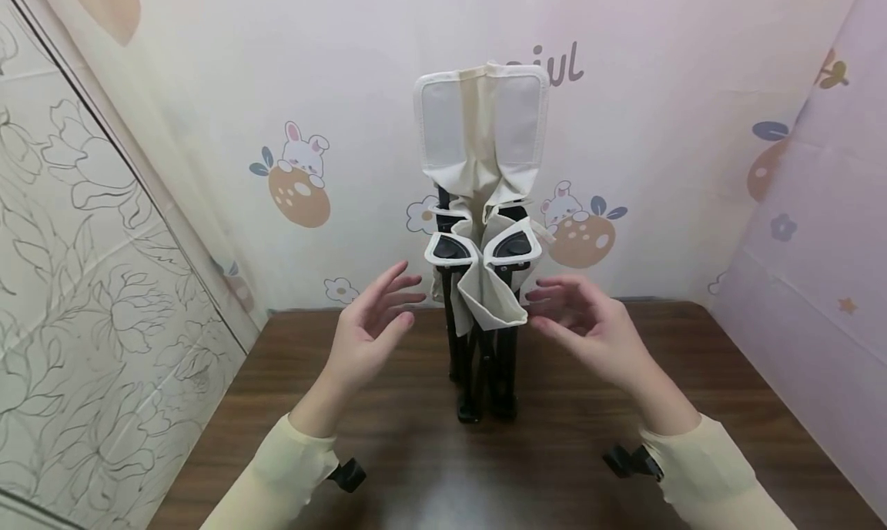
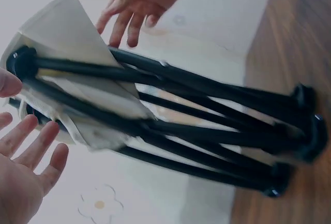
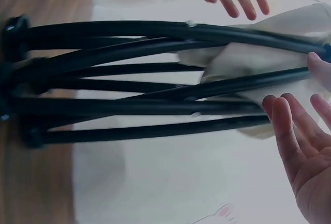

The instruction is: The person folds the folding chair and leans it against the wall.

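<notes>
A small folding chair (image 1: 478, 160) stands upright, folded, on the wooden table, its cream fabric bunched between black tubular legs (image 2: 207, 136). White-edged corner pockets cover the black frame ends, and the backrest rises behind with two grey panels. To the left of the chair, my left hand (image 1: 370, 322) is raised with fingers spread and nothing held. My right hand (image 1: 582, 322) hovers at the chair's right side, fingers loosely bent, its fingertips close to the hanging seat fabric (image 1: 492, 303). In the right wrist view, the same fingertips overlap the fabric and a black leg (image 3: 248, 81).
The brown wooden table (image 1: 388, 461) carries the chair near its back edge. Behind it hangs a pale curtain (image 1: 360, 91) printed with rabbits and fruit. A white flower-patterned panel (image 1: 104, 229) borders the left, and a pinkish curtain (image 1: 818, 283) the right.
</notes>
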A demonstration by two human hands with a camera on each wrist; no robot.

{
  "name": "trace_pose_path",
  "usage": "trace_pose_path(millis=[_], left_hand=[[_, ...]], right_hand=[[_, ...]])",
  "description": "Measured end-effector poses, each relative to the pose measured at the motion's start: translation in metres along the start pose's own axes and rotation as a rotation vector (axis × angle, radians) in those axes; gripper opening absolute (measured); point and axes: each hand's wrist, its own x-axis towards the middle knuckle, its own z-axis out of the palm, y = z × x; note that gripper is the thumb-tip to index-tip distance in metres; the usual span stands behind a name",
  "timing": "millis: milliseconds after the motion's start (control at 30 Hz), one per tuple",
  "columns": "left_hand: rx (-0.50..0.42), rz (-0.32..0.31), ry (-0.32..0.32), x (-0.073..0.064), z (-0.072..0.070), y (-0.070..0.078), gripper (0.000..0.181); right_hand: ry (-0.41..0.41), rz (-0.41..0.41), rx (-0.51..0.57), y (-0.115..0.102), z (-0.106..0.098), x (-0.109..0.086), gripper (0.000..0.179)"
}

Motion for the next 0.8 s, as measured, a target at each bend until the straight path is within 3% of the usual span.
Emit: trace_pose_path(millis=[300, 500, 800], left_hand=[[0.057, -0.117, -0.013, -0.032, -0.007, -0.03, 0.04], [0.085, -0.188, -0.037, -0.048, -0.002, -0.05, 0.037], [0.064, -0.221, -0.048, -0.07, 0.015, -0.074, 0.028]], right_hand=[[-0.016, 0.073, -0.053, 0.022, 0.011, -0.038, 0.041], [-0.041, 0.12, -0.017, 0.036, 0.028, -0.063, 0.035], [-0.14, 0.184, 0.079, 0.06, 0.05, -0.077, 0.018]])
